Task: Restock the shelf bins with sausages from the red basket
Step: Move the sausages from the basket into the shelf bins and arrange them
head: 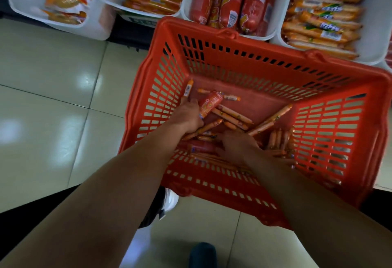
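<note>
Left hand (188,117) in red basket (331,132), fingers clamped on sausages (209,104), right hand (237,145) blurred, fingers unclear

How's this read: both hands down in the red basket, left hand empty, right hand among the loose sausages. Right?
Not quite. The head view shows the left hand is not empty: it grips a bundle of sausages, one thick red among thin orange. The rest holds: both hands are down in the red basket, right hand among the loose sausages.
</note>
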Action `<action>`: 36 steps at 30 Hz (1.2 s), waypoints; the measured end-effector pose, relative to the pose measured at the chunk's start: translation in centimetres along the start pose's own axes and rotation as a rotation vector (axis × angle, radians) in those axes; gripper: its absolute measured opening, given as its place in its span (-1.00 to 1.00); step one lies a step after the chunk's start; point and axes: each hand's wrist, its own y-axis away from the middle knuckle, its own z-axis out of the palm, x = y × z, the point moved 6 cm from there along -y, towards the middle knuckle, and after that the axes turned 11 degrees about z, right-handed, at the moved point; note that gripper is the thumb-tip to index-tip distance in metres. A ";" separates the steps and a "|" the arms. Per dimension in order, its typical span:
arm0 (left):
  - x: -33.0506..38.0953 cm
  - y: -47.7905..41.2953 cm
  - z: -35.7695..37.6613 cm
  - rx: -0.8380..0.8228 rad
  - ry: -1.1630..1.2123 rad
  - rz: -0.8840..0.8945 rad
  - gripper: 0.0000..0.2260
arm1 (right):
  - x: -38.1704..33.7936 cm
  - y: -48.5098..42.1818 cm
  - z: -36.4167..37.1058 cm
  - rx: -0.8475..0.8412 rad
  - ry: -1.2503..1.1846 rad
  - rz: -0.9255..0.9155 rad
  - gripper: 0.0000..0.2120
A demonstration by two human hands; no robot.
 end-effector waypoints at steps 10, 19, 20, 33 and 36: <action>-1.0 4.4 -4.2 0.102 0.059 -0.015 -0.28 | -1.0 0.0 1.4 -0.166 -0.065 0.070 -0.24; -0.7 5.2 -5.0 0.100 0.071 0.011 -0.32 | -2.2 0.3 1.2 -0.158 -0.065 0.199 0.08; -0.7 5.2 -4.9 0.098 0.069 0.007 -0.31 | -2.2 0.4 1.1 -0.150 -0.095 0.219 0.09; -1.1 5.8 -3.6 0.100 0.074 -0.004 -0.34 | 2.0 1.4 3.1 -0.173 -0.501 0.251 -0.11; -1.1 5.9 -3.5 0.099 0.079 0.000 -0.33 | 1.3 1.0 2.8 -0.150 -0.543 0.259 -0.16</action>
